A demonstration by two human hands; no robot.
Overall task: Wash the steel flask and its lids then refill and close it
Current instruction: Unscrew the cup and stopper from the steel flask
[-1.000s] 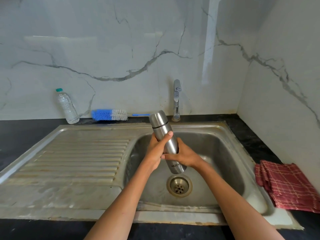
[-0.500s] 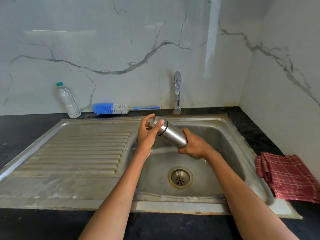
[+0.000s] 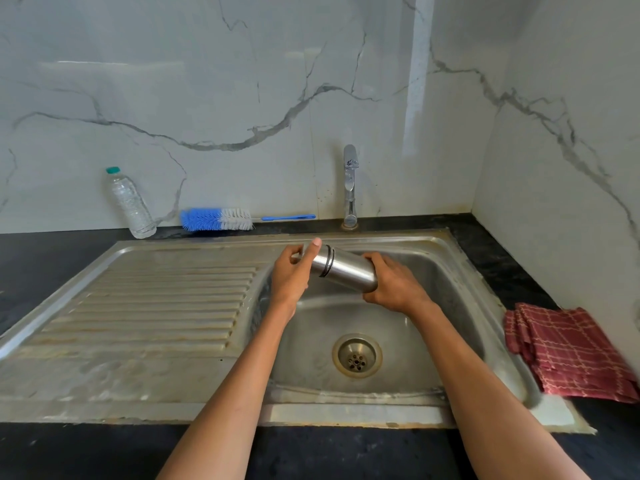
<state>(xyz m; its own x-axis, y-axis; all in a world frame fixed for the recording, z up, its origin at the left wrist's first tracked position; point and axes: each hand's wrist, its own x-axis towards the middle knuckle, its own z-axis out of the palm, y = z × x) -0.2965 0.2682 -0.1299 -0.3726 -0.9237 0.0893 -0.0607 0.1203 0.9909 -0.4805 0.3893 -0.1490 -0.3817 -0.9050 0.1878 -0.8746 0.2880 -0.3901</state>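
Flask (image 3: 343,270) held tilted, nearly horizontal, over sink (image 3: 460,271) basin. Left hand (image 3: 291,275) grips lid (image 3: 317,259) end, fingers curled round it. Right hand (image 3: 393,284) grips base end. Lid on.

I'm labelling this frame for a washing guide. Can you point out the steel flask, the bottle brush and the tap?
steel flask (image 3: 346,270), head view, on the bare steel body between the two hands.
bottle brush (image 3: 216,220), head view, on its bristle head.
tap (image 3: 349,181), head view, on the upright spout.
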